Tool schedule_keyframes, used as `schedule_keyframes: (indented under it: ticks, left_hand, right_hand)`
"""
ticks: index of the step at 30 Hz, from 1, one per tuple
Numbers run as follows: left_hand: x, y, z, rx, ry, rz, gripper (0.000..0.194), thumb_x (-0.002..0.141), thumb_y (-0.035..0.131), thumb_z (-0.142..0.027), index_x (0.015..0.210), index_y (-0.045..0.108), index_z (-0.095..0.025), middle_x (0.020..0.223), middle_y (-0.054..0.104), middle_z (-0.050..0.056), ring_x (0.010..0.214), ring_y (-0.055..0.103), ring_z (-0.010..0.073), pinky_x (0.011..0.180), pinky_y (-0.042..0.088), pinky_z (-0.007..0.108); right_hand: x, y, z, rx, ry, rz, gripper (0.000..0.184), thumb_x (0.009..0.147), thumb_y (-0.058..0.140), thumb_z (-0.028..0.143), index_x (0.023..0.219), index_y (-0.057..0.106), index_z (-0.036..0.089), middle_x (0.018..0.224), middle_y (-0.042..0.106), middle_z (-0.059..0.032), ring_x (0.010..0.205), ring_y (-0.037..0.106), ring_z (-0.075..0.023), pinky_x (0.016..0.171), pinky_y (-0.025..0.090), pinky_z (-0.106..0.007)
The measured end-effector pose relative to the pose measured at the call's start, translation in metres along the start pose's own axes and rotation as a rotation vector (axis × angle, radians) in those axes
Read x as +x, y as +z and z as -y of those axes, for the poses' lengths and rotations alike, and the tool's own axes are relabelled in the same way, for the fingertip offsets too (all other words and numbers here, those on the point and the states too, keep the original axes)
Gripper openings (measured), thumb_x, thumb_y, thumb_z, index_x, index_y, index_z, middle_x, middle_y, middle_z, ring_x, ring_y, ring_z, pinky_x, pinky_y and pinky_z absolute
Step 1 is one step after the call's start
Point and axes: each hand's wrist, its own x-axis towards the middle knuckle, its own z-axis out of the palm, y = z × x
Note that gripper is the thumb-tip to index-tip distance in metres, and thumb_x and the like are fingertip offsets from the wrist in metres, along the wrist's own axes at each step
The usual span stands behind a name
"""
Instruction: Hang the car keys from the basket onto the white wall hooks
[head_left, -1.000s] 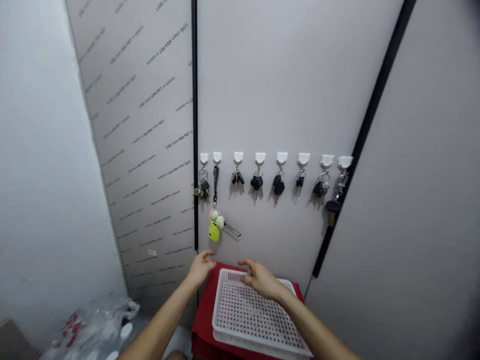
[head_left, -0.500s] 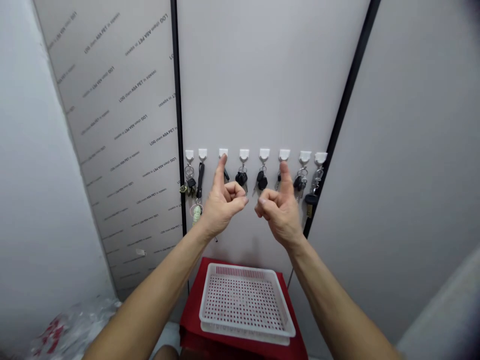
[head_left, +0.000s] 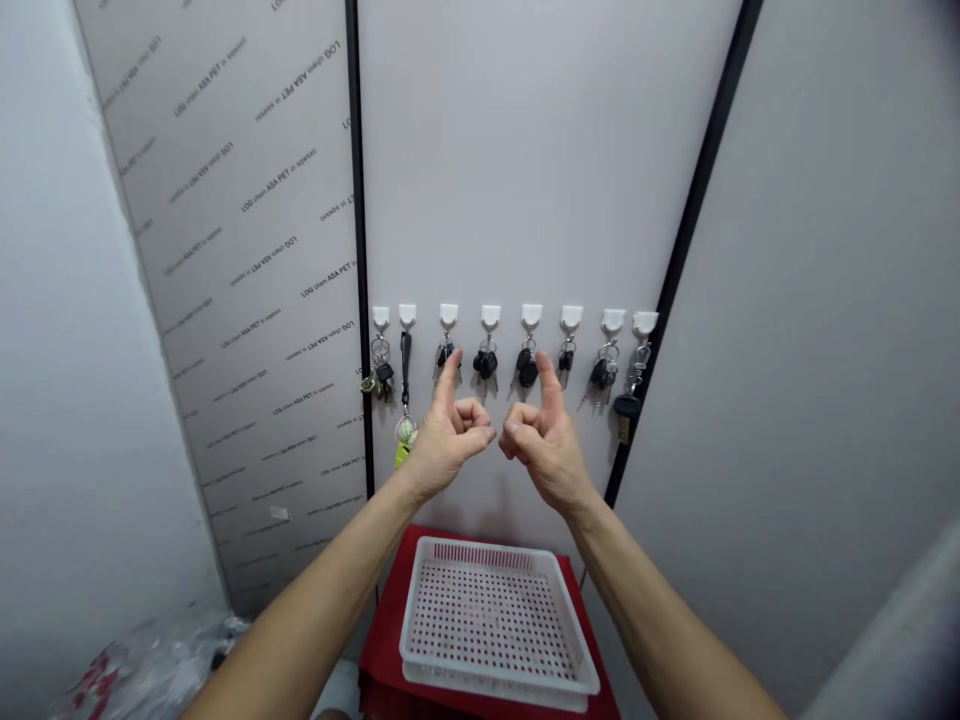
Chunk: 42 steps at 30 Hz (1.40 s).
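Observation:
My left hand (head_left: 451, 435) points upward with its index finger stretched out and the other fingers curled; it holds nothing. Its fingertip is just in front of a bunch of keys (head_left: 444, 357) hanging from a white hook (head_left: 448, 313). My right hand (head_left: 549, 435) makes the same shape, also with nothing in it. Its index fingertip is close to another bunch of keys (head_left: 526, 368) with a black key head. Between the two fingers hangs a third key bunch (head_left: 486, 364). Whether either fingertip touches keys I cannot tell.
More keys hang along the row, including a black strap (head_left: 406, 365) with a pale green charm at left and a padlock-like piece (head_left: 623, 428) at far right. Below, a white perforated basket (head_left: 499, 686) stands on a red cloth (head_left: 386, 620). Clear plastic wrapping (head_left: 154, 660) lies lower left.
Both hands have moved slightly down from the hooks and toward each other. Key bunches formerly behind the fingers now show. The view has shifted a little.

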Motion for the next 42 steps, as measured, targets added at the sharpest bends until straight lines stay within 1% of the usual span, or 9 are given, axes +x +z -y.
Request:
schedule_keyframes:
  ticks: [8, 15, 18, 22, 28, 32, 36, 38, 42]
  left_hand:
    - [0.004, -0.014, 0.012, 0.127, -0.008, -0.022, 0.070, 0.061, 0.047, -0.011, 0.118, 0.009, -0.026, 0.055, 0.039, -0.007, 0.045, 0.035, 0.0018, 0.047, 0.031, 0.016]
    - [0.027, -0.097, 0.031, 0.667, 0.110, -0.756, 0.045, 0.056, 0.050, -0.019, 0.099, 0.038, -0.019, 0.089, 0.045, 0.003, 0.079, 0.044, 0.0119, 0.067, 0.038, 0.024]
    - [0.039, -0.128, 0.037, 0.838, 0.051, -0.922, 0.049, 0.055, 0.053, -0.024, 0.101, 0.037, -0.018, 0.098, 0.042, 0.007, 0.088, 0.042, 0.0161, 0.074, 0.036, 0.029]
    - [0.049, -0.143, 0.045, 0.899, -0.056, -0.892, 0.043, 0.058, 0.048, -0.025, 0.098, 0.040, -0.012, 0.094, 0.045, 0.010, 0.084, 0.045, 0.0158, 0.075, 0.036, 0.028]
    - [0.053, -0.140, 0.052, 0.985, -0.050, -0.812, 0.033, 0.062, 0.044, -0.032, 0.089, 0.045, -0.014, 0.085, 0.050, 0.007, 0.079, 0.048, 0.0149, 0.070, 0.037, 0.027]
    - [0.059, -0.141, 0.039, 1.005, -0.180, -0.795, 0.023, 0.063, 0.042, -0.028, 0.081, 0.046, -0.016, 0.078, 0.052, 0.006, 0.073, 0.050, 0.0153, 0.065, 0.037, 0.027]
    - [0.064, -0.139, 0.020, 1.078, -0.004, -0.884, 0.028, 0.062, 0.043, -0.024, 0.089, 0.041, -0.016, 0.090, 0.048, 0.007, 0.075, 0.049, 0.0129, 0.066, 0.037, 0.025]
    - [0.064, -0.135, 0.017, 1.116, 0.032, -0.798, 0.030, 0.062, 0.043, -0.029, 0.090, 0.042, -0.016, 0.088, 0.049, 0.006, 0.076, 0.049, 0.0137, 0.066, 0.037, 0.025]
    - [0.062, -0.128, 0.025, 1.192, -0.100, -0.625, 0.021, 0.062, 0.042, -0.033, 0.074, 0.049, -0.017, 0.078, 0.054, 0.006, 0.073, 0.050, 0.0180, 0.061, 0.037, 0.028]
  right_hand:
    - [0.004, -0.004, -0.009, -0.005, 0.073, 0.014, 0.063, 0.063, 0.042, 0.016, 0.118, 0.012, 0.025, 0.044, 0.033, 0.0099, 0.038, 0.031, -0.0044, 0.038, 0.028, -0.017]
    - [0.011, -0.023, -0.041, -0.140, 0.210, -0.133, 0.037, 0.061, 0.044, 0.023, 0.096, 0.042, 0.013, 0.052, 0.039, 0.0058, 0.045, 0.036, -0.0048, 0.043, 0.031, -0.019]
    - [0.011, -0.025, -0.048, -0.173, 0.197, -0.142, 0.035, 0.061, 0.043, 0.025, 0.094, 0.042, 0.013, 0.058, 0.041, 0.0033, 0.049, 0.038, -0.0064, 0.045, 0.032, -0.020]
    - [-0.013, -0.019, -0.074, -0.236, 0.282, -0.029, 0.034, 0.063, 0.041, 0.027, 0.094, 0.042, 0.013, 0.061, 0.041, 0.0023, 0.051, 0.039, -0.0072, 0.049, 0.033, -0.021]
    - [-0.058, -0.011, -0.123, -0.232, 0.448, 0.123, 0.032, 0.064, 0.039, 0.025, 0.094, 0.042, 0.013, 0.058, 0.038, 0.0037, 0.049, 0.036, -0.0068, 0.048, 0.031, -0.020]
    - [-0.061, -0.007, -0.125, -0.204, 0.460, 0.127, 0.036, 0.065, 0.038, 0.026, 0.098, 0.039, 0.012, 0.058, 0.038, 0.0040, 0.047, 0.035, -0.0066, 0.047, 0.031, -0.020]
    - [-0.064, -0.002, -0.125, -0.179, 0.473, 0.097, 0.039, 0.064, 0.039, 0.027, 0.100, 0.036, 0.011, 0.056, 0.037, 0.0046, 0.047, 0.036, -0.0072, 0.048, 0.032, -0.020]
    - [-0.068, -0.002, -0.127, -0.171, 0.483, 0.096, 0.040, 0.063, 0.039, 0.027, 0.100, 0.036, 0.011, 0.054, 0.037, 0.0050, 0.046, 0.037, -0.0073, 0.047, 0.032, -0.020]
    - [-0.072, -0.003, -0.128, -0.167, 0.488, 0.091, 0.039, 0.062, 0.039, 0.026, 0.099, 0.037, 0.013, 0.054, 0.036, 0.0055, 0.045, 0.037, -0.0072, 0.046, 0.032, -0.021]
